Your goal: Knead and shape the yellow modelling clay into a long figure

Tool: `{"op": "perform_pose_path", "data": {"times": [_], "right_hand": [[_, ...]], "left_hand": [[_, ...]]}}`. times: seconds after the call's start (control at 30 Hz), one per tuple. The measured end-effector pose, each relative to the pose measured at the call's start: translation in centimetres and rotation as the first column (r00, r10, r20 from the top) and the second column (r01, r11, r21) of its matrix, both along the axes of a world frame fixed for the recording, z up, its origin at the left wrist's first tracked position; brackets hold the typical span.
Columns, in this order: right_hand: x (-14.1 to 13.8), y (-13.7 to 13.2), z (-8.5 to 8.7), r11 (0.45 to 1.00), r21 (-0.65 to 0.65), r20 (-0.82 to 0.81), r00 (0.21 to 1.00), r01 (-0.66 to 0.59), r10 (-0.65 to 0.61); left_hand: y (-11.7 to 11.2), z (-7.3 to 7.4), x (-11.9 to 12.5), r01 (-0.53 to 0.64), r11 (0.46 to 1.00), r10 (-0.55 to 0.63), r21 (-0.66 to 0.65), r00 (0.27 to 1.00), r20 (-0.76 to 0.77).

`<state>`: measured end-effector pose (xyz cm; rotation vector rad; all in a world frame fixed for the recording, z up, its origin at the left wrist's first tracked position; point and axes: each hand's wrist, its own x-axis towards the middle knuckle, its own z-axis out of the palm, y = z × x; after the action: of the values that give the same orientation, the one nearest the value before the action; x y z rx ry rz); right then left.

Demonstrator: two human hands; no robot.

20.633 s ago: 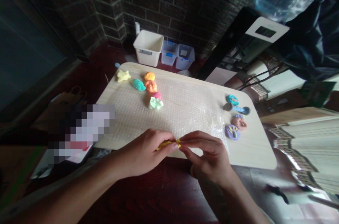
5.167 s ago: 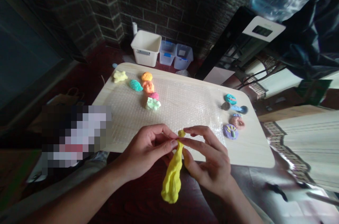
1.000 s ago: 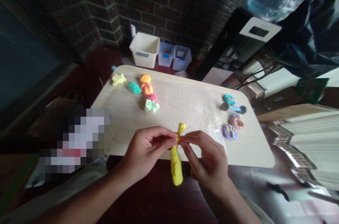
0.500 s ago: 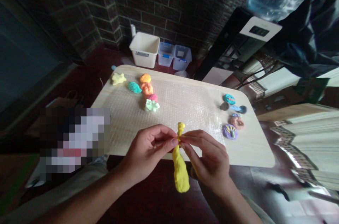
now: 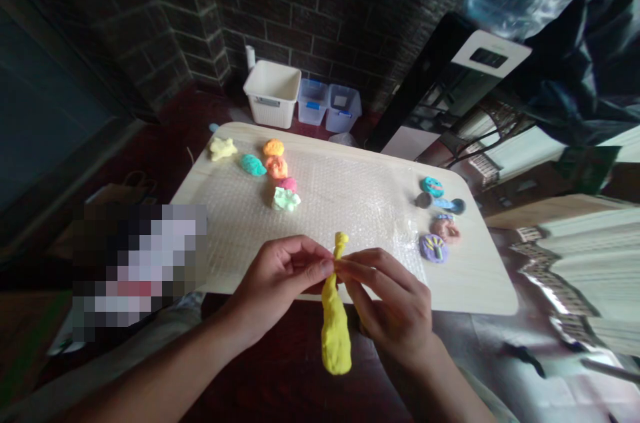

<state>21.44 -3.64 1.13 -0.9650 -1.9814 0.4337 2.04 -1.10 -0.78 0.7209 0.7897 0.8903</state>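
In front of you stands a pale, wood-grained table with rounded corners (image 5: pixel 480 286), a clear sheet of bubble wrap (image 5: pixel 345 200) spread over much of its top. Toward the far left you have a pale yellow, star-like clay lump (image 5: pixel 223 148), a teal oval lump (image 5: pixel 253 164), a yellow-orange rounded lump (image 5: pixel 273 147), an orange lump (image 5: pixel 277 167), a small pink lump (image 5: pixel 287 184) and a knobbly pale green lump (image 5: pixel 286 199). On your right sit a teal disc with a pinkish stripe (image 5: pixel 433 186), a blue bar with dark grey ends (image 5: pixel 443 204), a brownish-pink curled lump (image 5: pixel 449 231) and a purple disc with yellow strips (image 5: pixel 434 248).
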Motion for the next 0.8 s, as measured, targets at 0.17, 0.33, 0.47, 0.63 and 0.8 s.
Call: {"op": "perform_pose_path", "data": {"times": [0.17,0.33,0.47,0.63,0.8], "right_hand": [[0.15,-0.09,0.01,0.997,0.078,0.029,1.0,-0.01,0.008],[0.21,-0.01,-0.37,0.982,0.18,0.106,0.994,-0.06,0.041],[0.21,0.03,-0.39,0.989,0.132,0.121,0.991,-0.066,0.05],[0.06,0.09,-0.08,0.998,-0.055,-0.049,0.998,0.03,-0.032],[-0.08,0.3,0.13,0.999,-0.045,-0.078,0.997,-0.006,0.002]], "left_hand": [[-0.02,0.19,0.04,0.013,0.998,-0.009,-0.058,0.998,0.069],[-0.12,-0.11,-0.12,0.001,0.998,0.001,-0.067,0.999,0.033],[-0.16,-0.07,-0.24,-0.003,0.998,0.004,-0.056,1.0,0.012],[-0.19,0.27,0.08,0.008,0.997,-0.001,-0.071,0.995,0.097],[-0.54,0.68,0.47,-0.01,0.987,0.028,-0.159,0.994,0.11]]}}
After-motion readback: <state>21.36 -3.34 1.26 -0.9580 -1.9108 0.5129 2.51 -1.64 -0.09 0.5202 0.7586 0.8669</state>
